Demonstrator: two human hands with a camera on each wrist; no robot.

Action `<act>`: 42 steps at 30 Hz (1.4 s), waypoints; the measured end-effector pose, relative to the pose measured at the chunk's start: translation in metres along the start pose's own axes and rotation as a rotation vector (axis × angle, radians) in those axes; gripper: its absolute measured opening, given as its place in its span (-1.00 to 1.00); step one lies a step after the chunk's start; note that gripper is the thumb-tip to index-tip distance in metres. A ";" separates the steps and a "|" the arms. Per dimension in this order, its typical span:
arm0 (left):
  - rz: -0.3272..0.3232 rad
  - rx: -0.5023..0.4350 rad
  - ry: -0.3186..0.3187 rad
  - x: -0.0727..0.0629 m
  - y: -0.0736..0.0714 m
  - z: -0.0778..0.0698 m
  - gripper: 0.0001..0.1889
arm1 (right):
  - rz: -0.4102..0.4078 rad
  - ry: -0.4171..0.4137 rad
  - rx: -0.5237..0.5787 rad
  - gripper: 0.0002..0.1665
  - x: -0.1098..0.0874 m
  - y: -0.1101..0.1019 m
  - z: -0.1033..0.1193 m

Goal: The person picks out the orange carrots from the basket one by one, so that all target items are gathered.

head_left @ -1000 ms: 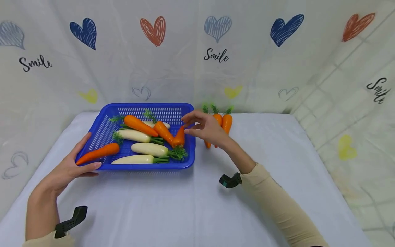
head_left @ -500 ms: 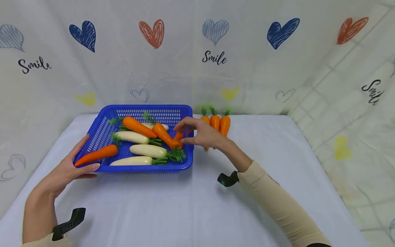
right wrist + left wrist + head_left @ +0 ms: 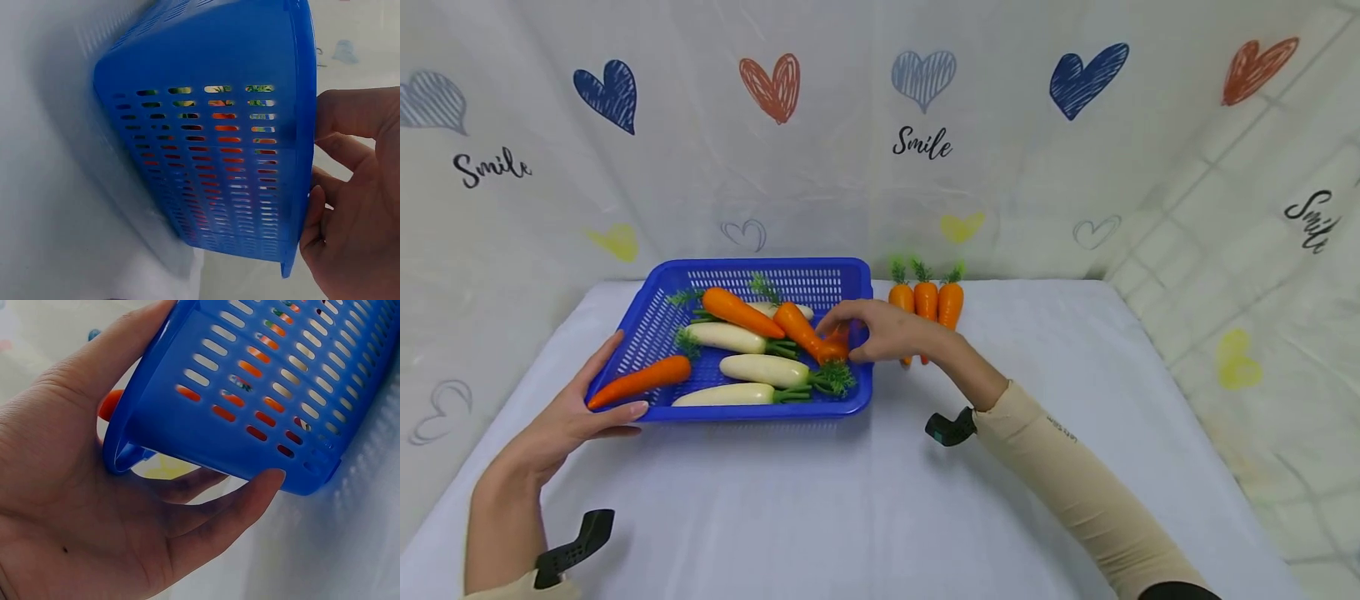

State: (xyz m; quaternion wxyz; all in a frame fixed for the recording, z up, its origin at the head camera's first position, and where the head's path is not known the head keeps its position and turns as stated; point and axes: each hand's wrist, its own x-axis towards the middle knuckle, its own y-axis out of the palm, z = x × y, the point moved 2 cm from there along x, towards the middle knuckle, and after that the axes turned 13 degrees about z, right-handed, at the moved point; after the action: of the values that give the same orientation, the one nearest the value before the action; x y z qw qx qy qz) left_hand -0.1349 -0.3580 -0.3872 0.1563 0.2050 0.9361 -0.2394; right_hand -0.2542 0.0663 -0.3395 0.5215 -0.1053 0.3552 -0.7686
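A blue plastic basket (image 3: 760,411) holds several carrots and white radishes. My left hand (image 3: 568,417) grips its front left corner, thumb and fingers spread about the rim; in the left wrist view, fingertips touch the slotted wall. Just inside that corner lies a carrot (image 3: 640,381). Over the right rim reaches my right hand (image 3: 887,329), its fingers and thumb curled around a carrot (image 3: 835,343) at the basket's right end. Part of that carrot is hidden by the fingers. Another carrot (image 3: 796,325) lies against it, and a white radish (image 3: 763,369) is to the left.
Three carrots (image 3: 926,300) with green tops lie side by side on the white tablecloth (image 3: 760,517), right of the basket, partly behind my right hand. A white curtain (image 3: 850,167) printed with hearts hangs behind the table.
My right hand has moved down and slightly left into the basket, its fingers closing around the carrot at the right end. The left hand keeps its grip on the corner.
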 end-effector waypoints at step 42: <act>-0.001 -0.011 0.001 0.002 0.002 0.000 0.05 | -0.304 -0.063 -0.156 -0.73 0.020 0.012 -0.002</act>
State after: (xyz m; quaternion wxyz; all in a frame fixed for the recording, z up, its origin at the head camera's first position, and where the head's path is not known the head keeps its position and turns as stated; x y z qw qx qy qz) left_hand -0.1360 -0.3560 -0.3883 0.1569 0.2037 0.9375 -0.2345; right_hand -0.2552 0.0476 -0.3527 0.4003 -0.2223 0.3772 -0.8050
